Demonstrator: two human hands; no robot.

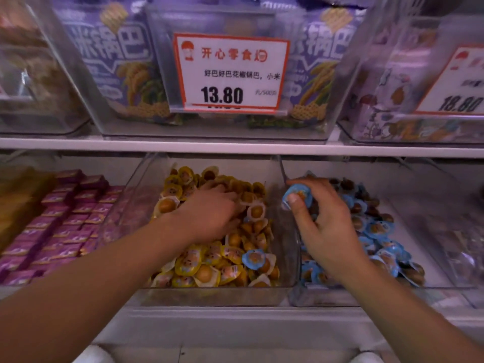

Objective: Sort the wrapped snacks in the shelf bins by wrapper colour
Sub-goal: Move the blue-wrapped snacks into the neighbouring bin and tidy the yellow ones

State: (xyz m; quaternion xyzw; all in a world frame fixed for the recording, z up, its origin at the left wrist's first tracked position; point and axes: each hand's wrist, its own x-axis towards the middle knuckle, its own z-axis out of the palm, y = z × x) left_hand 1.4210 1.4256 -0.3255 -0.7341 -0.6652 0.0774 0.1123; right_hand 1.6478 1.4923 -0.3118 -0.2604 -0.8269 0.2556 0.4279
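Note:
Two clear shelf bins stand side by side on the lower shelf. The middle bin [209,293] is full of yellow-wrapped snacks [188,265], with one blue-wrapped snack [252,258] lying among them near the front right. The right bin [327,297] holds blue-wrapped snacks [379,229]. My left hand [209,216] lies palm down on the yellow pile, fingers reaching into it; whether it holds anything is hidden. My right hand [327,221] hovers over the left end of the right bin and pinches a blue-wrapped snack [298,195] between thumb and fingers.
Purple boxed packets [65,218] fill the bin to the left. The upper shelf carries clear bins of purple snack bags [117,61] with price tags [230,74] on their fronts. A white shelf edge [235,146] runs above the lower bins.

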